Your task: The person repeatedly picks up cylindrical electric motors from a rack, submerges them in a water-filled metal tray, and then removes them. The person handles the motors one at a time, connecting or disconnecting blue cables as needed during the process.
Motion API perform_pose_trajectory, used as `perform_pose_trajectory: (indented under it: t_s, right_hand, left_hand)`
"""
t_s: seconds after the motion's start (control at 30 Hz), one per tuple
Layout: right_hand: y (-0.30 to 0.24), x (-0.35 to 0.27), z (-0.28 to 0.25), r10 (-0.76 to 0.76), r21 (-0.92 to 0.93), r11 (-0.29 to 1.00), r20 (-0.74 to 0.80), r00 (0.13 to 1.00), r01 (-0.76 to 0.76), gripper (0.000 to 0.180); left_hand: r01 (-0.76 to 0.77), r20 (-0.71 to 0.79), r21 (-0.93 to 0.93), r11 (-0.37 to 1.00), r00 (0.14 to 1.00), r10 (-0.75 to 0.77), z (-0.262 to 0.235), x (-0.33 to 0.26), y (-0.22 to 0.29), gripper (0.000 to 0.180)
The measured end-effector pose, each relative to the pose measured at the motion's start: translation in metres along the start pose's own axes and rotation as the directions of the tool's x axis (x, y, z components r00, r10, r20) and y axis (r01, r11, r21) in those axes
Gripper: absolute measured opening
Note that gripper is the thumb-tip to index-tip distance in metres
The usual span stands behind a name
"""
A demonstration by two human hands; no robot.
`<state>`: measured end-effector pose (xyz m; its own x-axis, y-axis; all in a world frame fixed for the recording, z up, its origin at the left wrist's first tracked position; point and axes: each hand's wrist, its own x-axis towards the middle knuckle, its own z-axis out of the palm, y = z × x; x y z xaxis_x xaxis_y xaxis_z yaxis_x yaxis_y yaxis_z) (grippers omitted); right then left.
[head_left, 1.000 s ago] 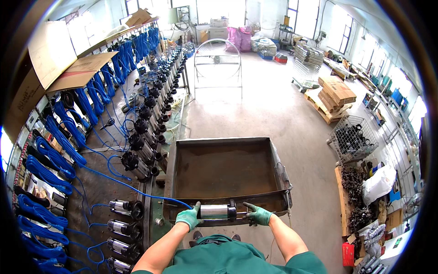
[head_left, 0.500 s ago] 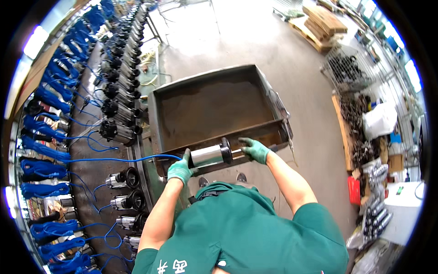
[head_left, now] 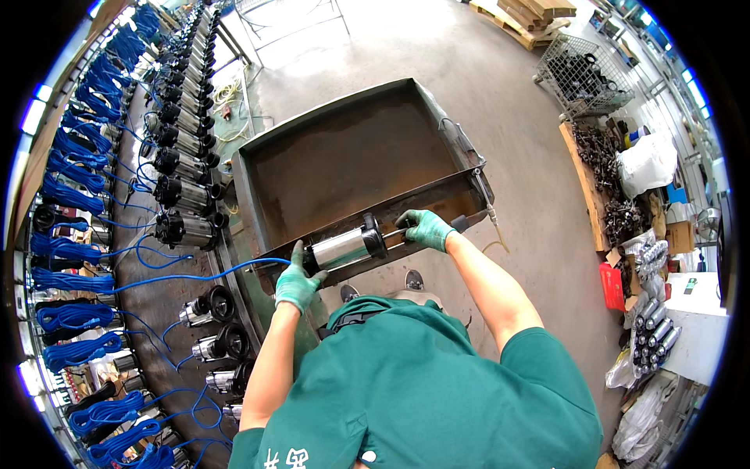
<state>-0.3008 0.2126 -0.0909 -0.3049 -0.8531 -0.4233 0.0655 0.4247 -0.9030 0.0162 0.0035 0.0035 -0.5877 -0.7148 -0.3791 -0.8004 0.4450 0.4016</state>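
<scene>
I hold a steel cylindrical pump (head_left: 344, 246) with a black collar level over the near rim of a rusty metal cart tray (head_left: 344, 160). My left hand (head_left: 295, 280), in a green glove, grips its left end, where a blue cable (head_left: 195, 276) leaves it. In a matching green glove, my right hand (head_left: 426, 227) grips its right, black end. My green shirt fills the lower part of the view.
A long bench (head_left: 148, 305) on my left carries a row of similar pumps (head_left: 183, 191) with coiled blue cables (head_left: 66, 168). A wire basket (head_left: 590, 74), wooden pallets (head_left: 531, 16) and piles of dark metal parts (head_left: 609, 180) stand on the concrete floor to the right.
The view has tipped further down, so my shirt fills more of it. The pump stays in both hands at the tray's near rim, now tilted a little up to the right.
</scene>
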Motion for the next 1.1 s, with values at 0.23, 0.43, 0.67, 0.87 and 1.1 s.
perform_pose_trajectory:
  t_s: [0.23, 0.43, 0.67, 0.87, 1.1]
  right_hand:
    - [0.013, -0.045, -0.03, 0.13, 0.433, 0.899, -0.402, 0.906, 0.063, 0.032]
    - [0.029, -0.071, -0.066, 0.296, 0.657, 0.649, -0.682, 0.669, 0.382, 0.027]
    - [0.082, -0.031, -0.116, 0.443, 0.623, 0.66, -0.774, 0.452, 0.42, 0.024]
    - [0.105, -0.02, -0.127, 0.348, 0.413, 0.902, -0.868, 0.354, 0.125, 0.033]
    - [0.062, -0.07, -0.086, -0.18, -0.26, 0.879, -0.957, 0.228, -0.399, 0.032]
  left_hand:
    - [-0.107, -0.305, -0.795, 0.598, 0.921, -0.24, -0.029, -0.014, -0.038, 0.022]
    - [-0.393, -0.422, -0.88, 0.267, 0.905, -0.059, -0.116, -0.062, 0.035, 0.019]
    - [-0.346, -0.338, -0.938, -0.003, 0.917, 0.213, -0.11, -0.062, 0.099, 0.018]
    - [-0.312, -0.303, -0.95, -0.02, 0.903, 0.305, -0.084, -0.052, 0.118, 0.02]
    - [-0.336, -0.313, -0.941, 0.042, 0.91, 0.272, -0.085, -0.06, 0.116, 0.025]
